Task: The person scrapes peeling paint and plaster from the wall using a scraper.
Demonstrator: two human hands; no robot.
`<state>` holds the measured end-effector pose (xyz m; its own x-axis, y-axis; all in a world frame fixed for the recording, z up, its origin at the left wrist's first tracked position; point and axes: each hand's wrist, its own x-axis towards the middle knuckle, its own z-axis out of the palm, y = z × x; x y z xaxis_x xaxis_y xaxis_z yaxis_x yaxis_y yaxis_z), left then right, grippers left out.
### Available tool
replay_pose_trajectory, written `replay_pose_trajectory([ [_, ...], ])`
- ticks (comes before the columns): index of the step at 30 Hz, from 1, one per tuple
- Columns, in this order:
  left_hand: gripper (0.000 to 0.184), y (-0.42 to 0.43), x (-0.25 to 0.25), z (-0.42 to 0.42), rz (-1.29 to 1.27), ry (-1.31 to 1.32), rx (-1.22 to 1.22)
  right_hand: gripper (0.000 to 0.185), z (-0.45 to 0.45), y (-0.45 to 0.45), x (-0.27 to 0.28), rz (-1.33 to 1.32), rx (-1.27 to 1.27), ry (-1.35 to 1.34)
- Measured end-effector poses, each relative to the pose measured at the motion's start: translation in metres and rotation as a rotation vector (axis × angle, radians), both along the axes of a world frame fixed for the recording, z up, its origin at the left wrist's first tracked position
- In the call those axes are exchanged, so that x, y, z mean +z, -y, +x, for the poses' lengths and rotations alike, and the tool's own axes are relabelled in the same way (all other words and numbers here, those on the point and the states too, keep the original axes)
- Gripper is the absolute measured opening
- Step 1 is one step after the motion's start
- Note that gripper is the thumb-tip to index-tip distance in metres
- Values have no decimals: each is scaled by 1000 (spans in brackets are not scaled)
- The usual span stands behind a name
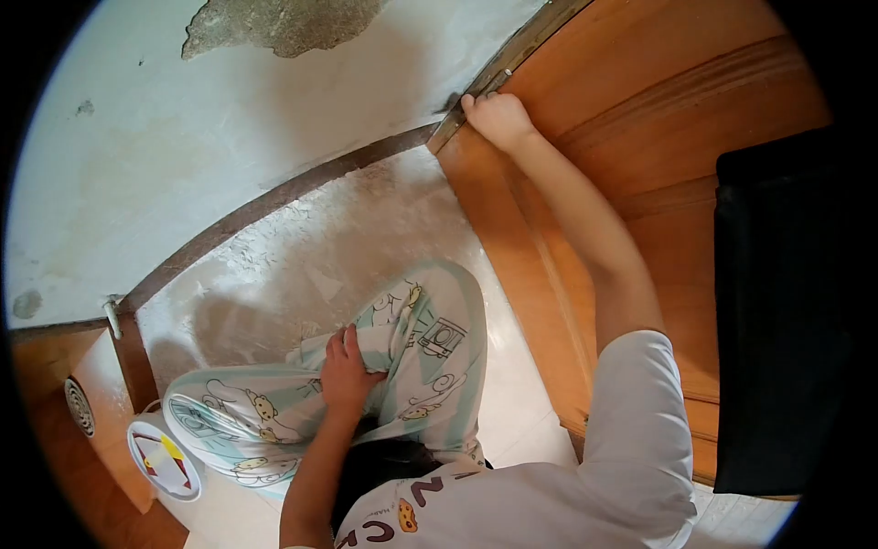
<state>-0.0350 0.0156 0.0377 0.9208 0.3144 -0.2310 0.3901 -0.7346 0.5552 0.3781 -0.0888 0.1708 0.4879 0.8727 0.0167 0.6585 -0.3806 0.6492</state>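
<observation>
My right hand (498,119) is at the upper right, closed with its fingers bent around a slim stick-like tool (501,77) whose pale end pokes out past the knuckles. It is held against the dark wooden trim (444,134) where the white wall (366,82) meets the wood panelling (677,82). Most of the tool is hidden, so its kind is unclear. My left hand (346,371) rests on the patterned trousers (430,339) over my bent leg, fingers extended, nothing in it.
Pale flakes and dust lie on the floor (265,302) along the dark baseboard (265,197). Plaster has come off the wall in one patch (283,23). A white round container (165,457) stands at lower left, near a white pipe (112,318). Something black (777,320) hangs at right.
</observation>
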Motion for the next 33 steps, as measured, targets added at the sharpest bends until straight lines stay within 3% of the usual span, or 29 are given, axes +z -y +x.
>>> replay_pose_trajectory([
  [6, 97, 2, 5, 0, 17, 12, 4, 10, -23, -15, 51, 269, 154, 23],
  [12, 97, 1, 4, -2, 19, 31, -2, 15, -28, -22, 94, 197, 67, 92],
  [18, 95, 0, 3, -2, -8, 28, -2, 8, -28, -44, 43, 177, 104, -47],
  [22, 97, -3, 7, -1, -20, 52, -12, 11, -28, -65, 7, 22, 22, -81],
  [25, 96, -2, 7, -3, -27, 63, -14, 11, -30, -59, 10, 93, -3, -164],
  [29, 96, -1, 5, -3, -26, 69, -13, 9, -38, -39, 41, 204, 66, -77],
  [33, 95, -1, 5, -2, -17, 38, -18, 8, -33, -37, 38, 177, 59, -30],
])
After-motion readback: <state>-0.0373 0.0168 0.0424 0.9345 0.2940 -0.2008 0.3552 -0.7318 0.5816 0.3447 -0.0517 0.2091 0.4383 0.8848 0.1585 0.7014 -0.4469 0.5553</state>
